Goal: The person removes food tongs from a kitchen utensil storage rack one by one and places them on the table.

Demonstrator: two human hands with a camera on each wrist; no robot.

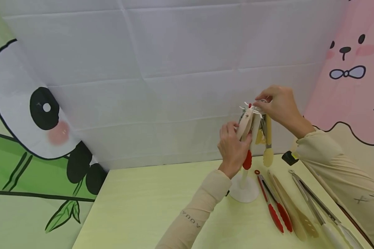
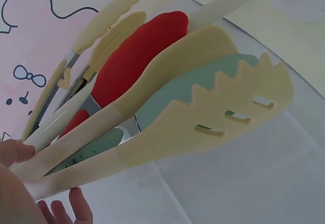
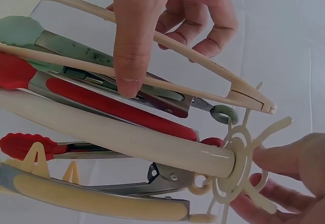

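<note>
My left hand [image 1: 230,143] holds a pair of beige tongs [image 2: 228,107] with a toothed, slotted end. In the right wrist view the tongs' joined end is beside the hooks of a white rack [image 3: 122,137]; I cannot tell whether it hangs on one. My right hand [image 1: 280,105] grips the rack's hook ring [image 3: 238,173] at the top, thumb on one side and fingers on the other. Green tongs [image 3: 76,49], red tongs [image 3: 117,107] and yellow tongs [image 1: 268,157] hang around the post. The round white base [image 1: 243,193] stands on the table.
Right of the base, red-tipped tongs [image 1: 275,211], beige tongs [image 1: 294,211] and metal tongs with pale tips [image 1: 314,204] lie on the pale yellow table [image 1: 156,207]. A small black object [image 1: 289,158] sits near the right edge. A white cloth [image 1: 180,97] hangs behind.
</note>
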